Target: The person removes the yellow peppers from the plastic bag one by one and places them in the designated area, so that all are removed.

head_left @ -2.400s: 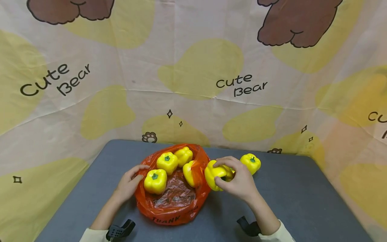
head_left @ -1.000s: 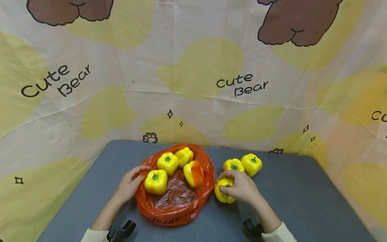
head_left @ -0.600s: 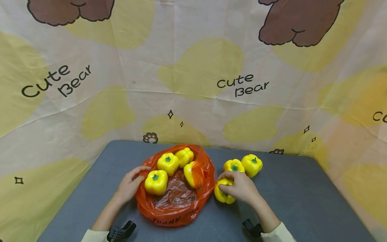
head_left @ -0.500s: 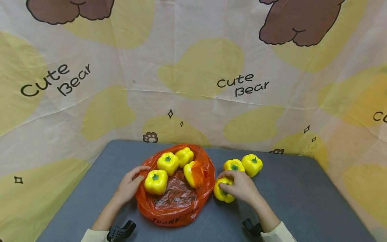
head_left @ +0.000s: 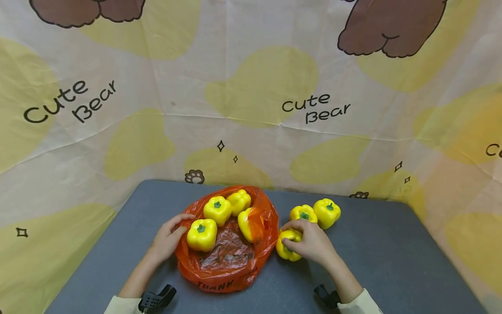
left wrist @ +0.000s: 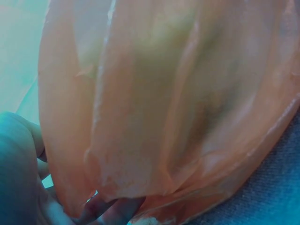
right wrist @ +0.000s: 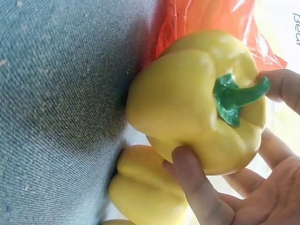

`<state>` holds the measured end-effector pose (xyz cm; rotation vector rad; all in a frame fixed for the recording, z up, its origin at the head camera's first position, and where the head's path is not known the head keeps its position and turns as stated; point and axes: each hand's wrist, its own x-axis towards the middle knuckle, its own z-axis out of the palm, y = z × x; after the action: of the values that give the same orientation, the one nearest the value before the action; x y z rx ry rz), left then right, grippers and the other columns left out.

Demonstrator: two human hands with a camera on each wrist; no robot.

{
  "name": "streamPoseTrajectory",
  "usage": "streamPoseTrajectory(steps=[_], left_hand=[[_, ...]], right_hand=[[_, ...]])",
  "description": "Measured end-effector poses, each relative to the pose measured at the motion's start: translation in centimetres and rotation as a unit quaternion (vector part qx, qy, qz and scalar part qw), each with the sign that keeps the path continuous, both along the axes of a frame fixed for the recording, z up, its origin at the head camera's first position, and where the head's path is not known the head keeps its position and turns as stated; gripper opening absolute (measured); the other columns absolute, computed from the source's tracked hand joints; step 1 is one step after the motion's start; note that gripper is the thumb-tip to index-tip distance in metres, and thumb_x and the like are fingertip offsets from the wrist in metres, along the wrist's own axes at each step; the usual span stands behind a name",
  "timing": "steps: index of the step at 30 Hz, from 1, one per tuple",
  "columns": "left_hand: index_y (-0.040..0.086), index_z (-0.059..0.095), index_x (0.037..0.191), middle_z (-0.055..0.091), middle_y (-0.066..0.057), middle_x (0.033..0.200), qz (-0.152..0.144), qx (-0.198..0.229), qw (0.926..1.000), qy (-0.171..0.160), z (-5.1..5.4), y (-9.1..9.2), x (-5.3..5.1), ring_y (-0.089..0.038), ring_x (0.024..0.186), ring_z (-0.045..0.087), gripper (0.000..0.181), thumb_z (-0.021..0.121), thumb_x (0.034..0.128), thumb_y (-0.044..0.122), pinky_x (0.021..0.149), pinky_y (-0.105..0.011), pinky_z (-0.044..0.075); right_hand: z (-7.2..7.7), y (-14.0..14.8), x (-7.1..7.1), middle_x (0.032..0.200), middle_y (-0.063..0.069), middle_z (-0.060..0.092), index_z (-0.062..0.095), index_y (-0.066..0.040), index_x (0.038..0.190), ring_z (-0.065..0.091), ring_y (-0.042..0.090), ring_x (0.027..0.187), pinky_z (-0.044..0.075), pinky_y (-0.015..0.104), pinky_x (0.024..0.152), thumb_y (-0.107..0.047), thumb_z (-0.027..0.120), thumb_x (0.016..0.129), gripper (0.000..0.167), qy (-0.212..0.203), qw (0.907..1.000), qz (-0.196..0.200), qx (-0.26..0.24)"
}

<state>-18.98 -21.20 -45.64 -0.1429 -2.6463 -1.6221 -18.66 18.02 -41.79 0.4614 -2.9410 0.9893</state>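
A red plastic bag stands with its mouth wide on the table, several yellow bell peppers inside. At its left rim my left hand holds the plastic; the left wrist view shows fingertips tucked at the bag's crumpled edge. Just right of the bag, my right hand grips one yellow bell pepper between thumb and fingers. Its green stem shows in the right wrist view, and it sits close to the table surface. Two more yellow bell peppers lie together behind that hand.
The grey table extends to the right and in front of the bag. A cloth with bear prints hangs behind its far edge. Black straps sit on both wrists.
My right hand came back from near the two rear peppers toward the front, gripping a pepper, which now creeps slightly left toward the bag. My left hand stays at the rim.
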Motion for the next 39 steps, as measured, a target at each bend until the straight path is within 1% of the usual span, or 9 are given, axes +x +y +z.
streamPoseTrajectory(steps=[4, 14, 21, 28, 32, 39], left_hand=[[0.009, 0.06, 0.125, 0.05, -0.018, 0.14, 0.001, -0.005, 1.0, 0.003, 0.0, 0.0, 0.0, -0.028, 0.114, 0.051, 0.032, 0.044, 0.0972, 0.009, 0.075, -0.02, 0.051], [0.01, 0.06, 0.124, 0.051, -0.017, 0.139, 0.003, -0.007, 1.0, 0.003, 0.0, 0.0, 0.0, -0.028, 0.116, 0.051, 0.032, 0.045, 0.097, 0.009, 0.077, -0.02, 0.05], [0.009, 0.06, 0.124, 0.052, -0.02, 0.137, 0.0, 0.008, 1.0, 0.0, -0.1, 0.0, 0.0, -0.019, 0.099, 0.058, 0.031, 0.045, 0.0969, 0.009, 0.069, -0.024, 0.054], [0.009, 0.06, 0.124, 0.053, -0.021, 0.135, -0.004, 0.012, 0.9999, 0.0, 0.1, 0.0, -0.1, -0.016, 0.094, 0.06, 0.031, 0.045, 0.0968, 0.009, 0.067, -0.025, 0.055], [0.009, 0.06, 0.123, 0.053, -0.021, 0.134, -0.002, 0.011, 0.9999, -0.002, 0.2, 0.1, 0.0, -0.015, 0.09, 0.06, 0.031, 0.045, 0.0964, 0.009, 0.066, -0.026, 0.055], [0.009, 0.059, 0.124, 0.053, -0.02, 0.136, 0.001, 0.007, 0.9999, -0.009, 0.3, 0.1, 0.0, -0.02, 0.097, 0.059, 0.031, 0.045, 0.0966, 0.01, 0.069, -0.024, 0.054]], right_hand=[[-0.1, 0.0, 0.1, 0.098, -0.007, 0.068, 0.072, -0.025, 0.096, 0.055, 0.008, 0.082, 0.046, 0.024, 0.067, -0.03, 0.078, 0.075, 0.022, 0.017, 0.9998, 0.002, 0.005], [-0.2, -0.3, 0.3, 0.102, -0.005, 0.068, 0.071, -0.024, 0.094, 0.057, 0.009, 0.087, 0.048, 0.03, 0.073, -0.028, 0.083, 0.069, 0.028, 0.023, 0.9995, -0.017, 0.015], [-0.2, -0.5, 0.5, 0.106, -0.004, 0.066, 0.071, -0.026, 0.096, 0.058, 0.011, 0.089, 0.049, 0.034, 0.076, -0.03, 0.086, 0.065, 0.034, 0.028, 0.9991, -0.023, 0.025], [-0.3, -0.7, 0.8, 0.111, -0.003, 0.065, 0.07, -0.028, 0.096, 0.06, 0.015, 0.096, 0.05, 0.04, 0.081, -0.03, 0.088, 0.062, 0.038, 0.042, 0.9978, -0.035, 0.037], [-0.4, -0.7, 0.9, 0.111, -0.003, 0.064, 0.07, -0.028, 0.096, 0.06, 0.018, 0.099, 0.051, 0.042, 0.081, -0.031, 0.088, 0.061, 0.04, 0.052, 0.9964, -0.039, 0.054], [-0.3, -0.9, 1.2, 0.108, -0.005, 0.063, 0.069, -0.029, 0.095, 0.059, 0.017, 0.095, 0.051, 0.041, 0.077, -0.031, 0.088, 0.06, 0.04, 0.055, 0.9951, -0.041, 0.071]])
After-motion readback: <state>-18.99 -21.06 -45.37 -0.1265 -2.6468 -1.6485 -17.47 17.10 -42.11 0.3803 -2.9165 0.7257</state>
